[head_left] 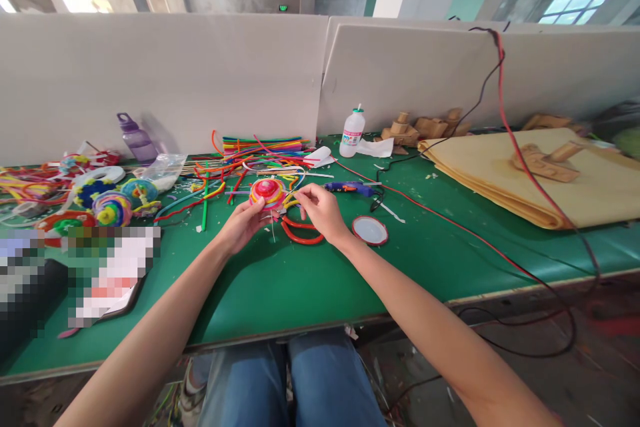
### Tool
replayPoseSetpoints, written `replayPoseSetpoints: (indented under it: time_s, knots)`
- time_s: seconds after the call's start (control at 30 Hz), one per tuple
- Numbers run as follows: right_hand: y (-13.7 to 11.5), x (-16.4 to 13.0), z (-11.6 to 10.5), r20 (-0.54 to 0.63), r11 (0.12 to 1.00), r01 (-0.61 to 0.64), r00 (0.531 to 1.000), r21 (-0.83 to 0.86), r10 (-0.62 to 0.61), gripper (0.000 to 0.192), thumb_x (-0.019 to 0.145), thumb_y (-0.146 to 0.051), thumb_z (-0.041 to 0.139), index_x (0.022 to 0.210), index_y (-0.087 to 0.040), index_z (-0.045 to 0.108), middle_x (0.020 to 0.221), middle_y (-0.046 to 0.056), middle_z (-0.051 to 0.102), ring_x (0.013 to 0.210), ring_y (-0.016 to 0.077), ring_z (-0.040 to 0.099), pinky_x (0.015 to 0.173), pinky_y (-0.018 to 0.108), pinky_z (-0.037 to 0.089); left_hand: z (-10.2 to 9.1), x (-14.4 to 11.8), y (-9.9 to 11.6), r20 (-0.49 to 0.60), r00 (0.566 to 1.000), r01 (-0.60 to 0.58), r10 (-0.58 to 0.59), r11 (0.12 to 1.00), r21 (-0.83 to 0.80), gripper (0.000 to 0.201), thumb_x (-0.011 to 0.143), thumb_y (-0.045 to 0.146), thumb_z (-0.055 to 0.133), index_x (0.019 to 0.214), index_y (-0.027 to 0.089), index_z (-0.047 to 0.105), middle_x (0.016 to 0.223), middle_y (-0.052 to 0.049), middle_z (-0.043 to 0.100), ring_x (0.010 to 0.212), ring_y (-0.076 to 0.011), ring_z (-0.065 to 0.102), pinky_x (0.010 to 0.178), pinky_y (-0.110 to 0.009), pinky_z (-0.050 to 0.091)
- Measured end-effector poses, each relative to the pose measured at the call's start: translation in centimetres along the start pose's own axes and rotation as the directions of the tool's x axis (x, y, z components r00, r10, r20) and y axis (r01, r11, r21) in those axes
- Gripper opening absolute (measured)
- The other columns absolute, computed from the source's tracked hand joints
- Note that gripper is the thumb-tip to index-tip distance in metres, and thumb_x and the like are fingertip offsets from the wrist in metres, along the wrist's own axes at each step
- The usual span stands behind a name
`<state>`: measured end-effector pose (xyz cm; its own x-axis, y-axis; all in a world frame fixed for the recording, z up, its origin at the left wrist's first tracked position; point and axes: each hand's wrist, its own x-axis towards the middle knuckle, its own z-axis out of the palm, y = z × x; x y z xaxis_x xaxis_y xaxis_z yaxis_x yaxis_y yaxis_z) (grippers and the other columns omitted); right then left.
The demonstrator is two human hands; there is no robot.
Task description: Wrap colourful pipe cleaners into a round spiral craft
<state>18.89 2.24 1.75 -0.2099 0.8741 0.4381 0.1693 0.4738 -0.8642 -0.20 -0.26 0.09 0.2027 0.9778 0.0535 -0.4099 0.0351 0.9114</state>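
Left of the blue glue gun (354, 188), the left hand (244, 222) is grasping a coiled disc (267, 191) of pink, yellow and red, its thumb resting on the near edge. Between that disc and the glue gun, the right hand (323, 210) is pinching what looks like a thin strand (293, 196). For good work, the left hand should be bracing the coils without squashing them, while the right fingertips should be holding the strand lightly taut. The glue gun's tip seems to be facing the right hand, so its knuckles want some clearance. Behind the glue gun, a white bottle (349, 148) is standing, wearing a pink label (353, 137) whose print is too small to read. Far beyond the glue gun, a green sign (283, 7) is glowing, its marking unreadable.
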Motion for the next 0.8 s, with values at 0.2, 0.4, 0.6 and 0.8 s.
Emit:
replayPoseSetpoints:
  time_s: [0.2,0.4,0.6,0.8]
  knots:
    - [0.11,-0.03,0.21,-0.004,0.999,0.001,1.000,0.049,-0.001,0.016,0.083,-0.035,0.058,0.077,-0.020,0.053,0.060,-0.004,0.055,0.046,0.0107,0.053,0.051,0.025,0.040,0.06,-0.06,0.02,0.002,1.000,0.000,0.000,1.000,0.005,0.037,0.073,0.044,0.074,0.090,0.011,0.072,0.086,-0.010,0.074,0.077,-0.0170,0.067,0.076,-0.027,0.050]
    - [-0.32,0.00,0.02,0.146,0.994,-0.091,0.986,0.059,0.082,0.031,0.088,-0.041,0.049,0.067,-0.019,0.052,0.054,-0.005,0.049,0.040,0.0085,0.047,0.048,0.024,0.037,0.14,-0.05,0.07,0.000,1.000,0.003,-0.003,1.000,-0.013,0.035,0.072,0.042,0.074,0.089,0.011,0.072,0.087,-0.012,0.074,0.076,-0.0171,0.067,0.075,-0.027,0.050]
    - [-0.41,-0.09,-0.03,0.143,0.999,-0.041,0.989,0.007,0.040,0.035,0.090,-0.041,0.047,0.063,-0.019,0.051,0.050,-0.005,0.047,0.040,0.0086,0.044,0.049,0.024,0.035,0.23,-0.07,0.16,0.001,1.000,0.000,0.000,1.000,-0.001,0.036,0.072,0.043,0.074,0.087,0.011,0.072,0.084,-0.011,0.073,0.077,-0.0186,0.067,0.078,-0.029,0.050]
    - [-0.55,-0.36,0.10,0.023,0.999,0.028,0.999,-0.039,-0.027,0.026,0.087,-0.036,0.053,0.067,-0.020,0.052,0.055,-0.004,0.050,0.043,0.0093,0.047,0.050,0.024,0.037,0.20,-0.09,0.20,-0.003,1.000,-0.011,0.011,1.000,-0.005,0.035,0.072,0.042,0.075,0.090,0.012,0.073,0.087,-0.011,0.074,0.078,-0.0188,0.067,0.076,-0.029,0.051]
